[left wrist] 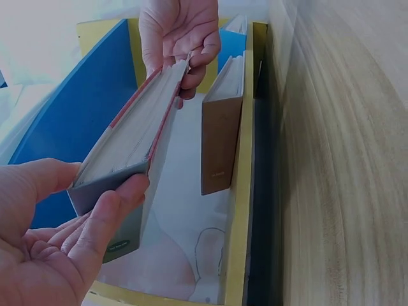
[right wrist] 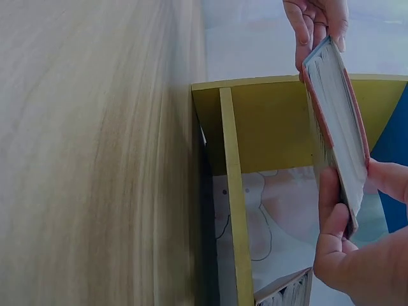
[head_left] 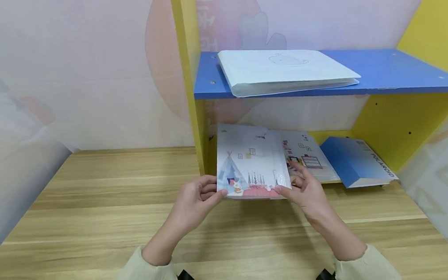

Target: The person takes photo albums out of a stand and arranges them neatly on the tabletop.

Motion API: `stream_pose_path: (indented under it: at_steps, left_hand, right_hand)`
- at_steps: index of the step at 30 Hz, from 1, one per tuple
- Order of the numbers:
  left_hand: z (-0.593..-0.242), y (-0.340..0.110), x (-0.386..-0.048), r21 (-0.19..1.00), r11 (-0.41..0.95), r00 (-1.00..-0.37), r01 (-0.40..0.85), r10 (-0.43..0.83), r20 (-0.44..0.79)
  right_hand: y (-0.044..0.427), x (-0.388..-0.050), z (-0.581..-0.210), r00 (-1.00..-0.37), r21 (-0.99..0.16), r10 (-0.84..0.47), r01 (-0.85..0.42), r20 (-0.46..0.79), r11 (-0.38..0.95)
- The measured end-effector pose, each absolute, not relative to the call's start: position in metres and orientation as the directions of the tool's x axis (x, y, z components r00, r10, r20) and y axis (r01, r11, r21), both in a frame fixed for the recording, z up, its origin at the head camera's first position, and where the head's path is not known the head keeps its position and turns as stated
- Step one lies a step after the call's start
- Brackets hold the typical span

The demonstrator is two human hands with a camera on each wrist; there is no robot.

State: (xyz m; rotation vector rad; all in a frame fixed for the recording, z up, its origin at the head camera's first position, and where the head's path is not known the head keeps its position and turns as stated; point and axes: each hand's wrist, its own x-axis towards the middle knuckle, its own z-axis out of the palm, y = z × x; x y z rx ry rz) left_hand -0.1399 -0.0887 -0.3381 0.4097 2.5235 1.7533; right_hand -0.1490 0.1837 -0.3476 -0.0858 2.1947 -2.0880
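Head view: holds an illustrated book point(head_left: 249, 160) at the centre, at the opening of the lower compartment of a yellow-and-blue shelf point(head_left: 394, 71). Pinches its near edge at seven o'clock on the cover between thumb and fingers of the left hand point(head_left: 199, 200), and at five o'clock between thumb and fingers of the right hand point(head_left: 307, 190). Shows, from that book, at three o'clock, a second illustrated book point(head_left: 311, 162), partly covered, then a blue book point(head_left: 355, 162) marked POLAROID; at one o'clock, on the upper board, a white binder point(head_left: 285, 68); at six o'clock, a wood-grain bench point(head_left: 253, 248).
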Motion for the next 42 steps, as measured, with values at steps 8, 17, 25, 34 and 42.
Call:
stream_pose_path:
  at_steps: [8, 17, 25, 34, 42]
  left_hand:
    - [-0.34, -0.087, -0.135, 0.929, 0.312, -0.96, 0.199, 0.254, 0.121]
    - [-0.342, -0.094, -0.124, 0.936, 0.291, -0.955, 0.199, 0.272, 0.118]
    - [-0.342, -0.102, -0.119, 0.939, 0.287, -0.951, 0.189, 0.291, 0.103]
    - [-0.336, -0.107, -0.113, 0.948, 0.263, -0.939, 0.178, 0.334, 0.083]
    - [-0.329, -0.114, -0.106, 0.962, 0.239, -0.922, 0.133, 0.385, 0.032]
  right_hand:
    - [0.188, -0.146, -0.349, -0.988, -0.998, -0.152, 0.031, -0.04, 0.058]
    - [0.185, -0.138, -0.345, -0.982, -0.995, -0.167, 0.071, -0.083, 0.074]
    - [0.182, -0.132, -0.347, -0.98, -0.995, -0.177, 0.074, -0.085, 0.069]
    - [0.18, -0.118, -0.347, -0.974, -0.993, -0.195, 0.109, -0.116, 0.047]
    - [0.181, -0.108, -0.343, -0.97, -0.993, -0.213, 0.118, -0.12, 0.025]
